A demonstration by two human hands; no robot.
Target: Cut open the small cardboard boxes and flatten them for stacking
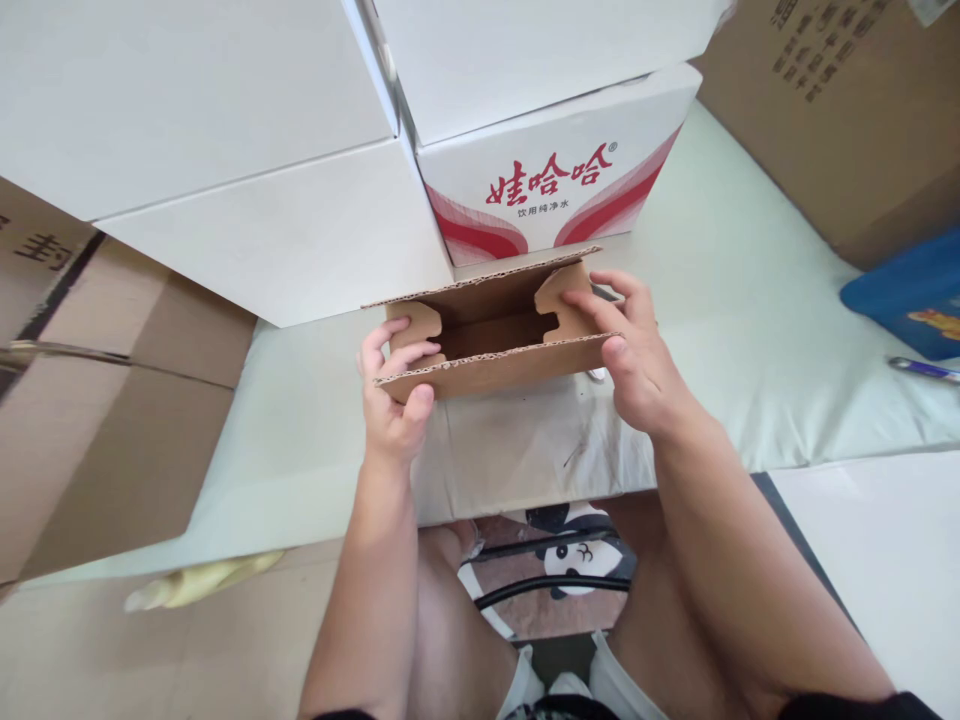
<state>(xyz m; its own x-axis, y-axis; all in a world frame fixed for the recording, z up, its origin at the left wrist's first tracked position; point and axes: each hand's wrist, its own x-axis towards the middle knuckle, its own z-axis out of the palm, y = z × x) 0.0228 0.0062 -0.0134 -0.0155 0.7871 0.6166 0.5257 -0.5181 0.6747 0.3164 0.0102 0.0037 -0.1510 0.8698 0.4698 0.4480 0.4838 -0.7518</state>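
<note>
A small brown cardboard box [499,372] is held between my two hands, its top side open toward me and its inside dark. My left hand [394,385] grips the left end, thumb on the near panel and fingers over the notched end flap. At the right end, my right hand [634,345] has its thumb on the near panel's corner, with fingers against the other notched flap [566,295]. Part of a small whitish item shows beneath the box near my right thumb; its kind cannot be made out.
White cartons [300,230] stand stacked behind, one carton [555,190] with red lettering. Brown cartons [150,430] stand left, another [840,130] right. A blue object [911,290] and a pen [922,369] lie on the pale-green covered table [705,300]. Below the edge is a yellowish object [210,580].
</note>
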